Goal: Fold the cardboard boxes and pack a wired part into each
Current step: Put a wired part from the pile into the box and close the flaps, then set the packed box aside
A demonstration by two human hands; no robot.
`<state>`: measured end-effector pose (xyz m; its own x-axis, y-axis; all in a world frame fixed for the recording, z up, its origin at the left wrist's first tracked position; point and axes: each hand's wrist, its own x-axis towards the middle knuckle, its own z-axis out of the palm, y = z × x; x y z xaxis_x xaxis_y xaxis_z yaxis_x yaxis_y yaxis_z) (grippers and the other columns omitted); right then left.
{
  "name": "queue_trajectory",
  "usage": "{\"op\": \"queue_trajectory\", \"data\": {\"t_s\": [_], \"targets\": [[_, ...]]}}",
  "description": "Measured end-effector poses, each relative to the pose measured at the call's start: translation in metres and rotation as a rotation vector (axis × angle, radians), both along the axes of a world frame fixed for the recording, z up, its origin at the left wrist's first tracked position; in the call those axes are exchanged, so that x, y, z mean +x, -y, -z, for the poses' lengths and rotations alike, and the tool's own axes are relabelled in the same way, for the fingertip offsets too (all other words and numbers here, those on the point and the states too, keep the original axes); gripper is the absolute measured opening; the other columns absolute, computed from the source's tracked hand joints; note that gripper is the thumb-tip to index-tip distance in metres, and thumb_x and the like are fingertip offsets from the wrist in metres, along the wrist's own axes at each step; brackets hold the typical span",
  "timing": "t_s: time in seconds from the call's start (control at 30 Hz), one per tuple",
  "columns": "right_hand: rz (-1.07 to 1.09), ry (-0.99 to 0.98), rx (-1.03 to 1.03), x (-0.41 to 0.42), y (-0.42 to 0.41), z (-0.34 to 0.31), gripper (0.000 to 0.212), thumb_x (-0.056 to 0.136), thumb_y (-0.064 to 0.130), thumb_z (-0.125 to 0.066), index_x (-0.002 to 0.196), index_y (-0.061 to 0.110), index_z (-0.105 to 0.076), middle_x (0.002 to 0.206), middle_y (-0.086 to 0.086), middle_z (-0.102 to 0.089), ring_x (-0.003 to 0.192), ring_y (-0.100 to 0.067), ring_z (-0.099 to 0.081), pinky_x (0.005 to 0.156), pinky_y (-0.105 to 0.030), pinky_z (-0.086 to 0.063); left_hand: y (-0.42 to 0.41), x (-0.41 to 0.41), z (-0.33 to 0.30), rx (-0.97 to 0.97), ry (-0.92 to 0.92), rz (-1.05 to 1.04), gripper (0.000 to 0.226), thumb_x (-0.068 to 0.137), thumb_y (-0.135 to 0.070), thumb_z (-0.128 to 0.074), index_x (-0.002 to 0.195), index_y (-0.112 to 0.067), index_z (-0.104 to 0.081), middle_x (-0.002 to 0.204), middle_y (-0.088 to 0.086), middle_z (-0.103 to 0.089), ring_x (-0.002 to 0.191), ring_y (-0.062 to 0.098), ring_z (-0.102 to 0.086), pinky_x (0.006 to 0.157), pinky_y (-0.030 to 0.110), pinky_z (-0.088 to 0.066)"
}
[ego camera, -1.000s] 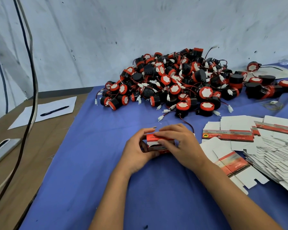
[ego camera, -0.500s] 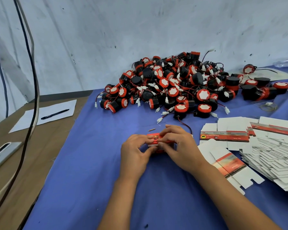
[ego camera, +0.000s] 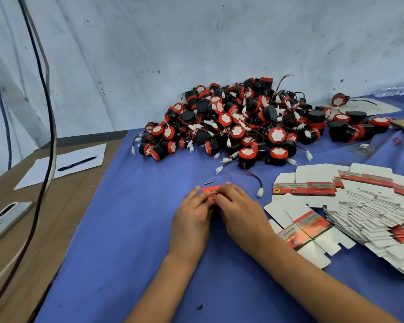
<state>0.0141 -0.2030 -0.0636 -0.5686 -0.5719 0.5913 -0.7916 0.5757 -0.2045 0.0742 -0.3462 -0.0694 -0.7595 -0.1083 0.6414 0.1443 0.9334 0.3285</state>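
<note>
Both hands work at the centre of the frame. The left hand and right hand pinch a small red cardboard box from either side, pressing it down on the table, probably to steady it while a flap is tucked. Whether it contains a part cannot be determined. The wired parts are heaped at upper centre; flat box blanks fan out at right, both within reach. Blue cloth covers the table, before a scuffed grey wall.
</note>
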Motion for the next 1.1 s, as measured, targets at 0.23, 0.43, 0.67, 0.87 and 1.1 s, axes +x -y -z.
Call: {"op": "queue_trajectory", "data": {"t_s": [0.23,0.43,0.67,0.87,1.1], "targets": [[-0.015,0.068,0.22,-0.003,-0.001,-0.014,0.03,0.086,-0.003,-0.057,0.114,0.009,-0.057,0.122,-0.007,-0.056,0.117,-0.027,-0.049,0.081,-0.041,-0.052,0.007,-0.018,-0.012,0.574,0.228,0.026,0.027,0.081,-0.012,-0.085,0.082,-0.026,-0.063,0.08,-0.023,-0.072,0.078,0.008,-0.069,0.069,0.022,-0.049],[0.136,-0.051,0.052,0.004,-0.064,-0.083,0.029,0.083,0.016,-0.076,0.104,0.012,-0.058,0.111,-0.005,-0.064,0.109,-0.028,-0.054,0.062,-0.043,-0.05,-0.059,-0.02,-0.067,0.798,0.077,0.198,0.014,0.091,-0.031,-0.08,0.095,-0.028,-0.067,0.083,-0.006,-0.079,0.08,0.013,-0.077,0.069,0.03,-0.061],[0.712,-0.184,-0.261,0.059,-0.253,-0.194,0.029,0.071,0.014,-0.08,0.096,0.017,-0.066,0.102,-0.005,-0.057,0.1,-0.029,-0.054,0.072,-0.039,-0.049,-0.268,-0.029,-0.167,0.751,-0.117,0.691,0.023,0.091,-0.016,-0.077,0.114,-0.015,-0.074,0.097,-0.01,-0.075,0.089,-0.001,-0.073,0.083,0.026,-0.06],[1.192,0.169,-0.163,0.164,-0.4,-0.231,0.038,0.065,0.024,-0.089,0.09,0.025,-0.06,0.09,-0.006,-0.067,0.085,-0.027,-0.062,0.075,-0.033,-0.046,-0.424,0.014,-0.184,0.499,0.075,1.115,0.036,0.093,-0.023,-0.073,0.128,-0.015,-0.073,0.116,0.002,-0.077,0.106,0.017,-0.073,0.092,0.039,-0.059],[1.365,0.649,-0.094,0.177,-0.451,-0.218,0.022,0.089,0.016,-0.069,0.11,0.017,-0.07,0.106,-0.013,-0.07,0.099,-0.031,-0.064,0.085,-0.035,-0.054,-0.494,0.04,-0.162,0.034,0.316,1.187,0.036,0.111,-0.032,-0.041,0.107,-0.013,-0.071,0.098,0.013,-0.073,0.093,0.034,-0.064,0.077,0.047,-0.05]]}}
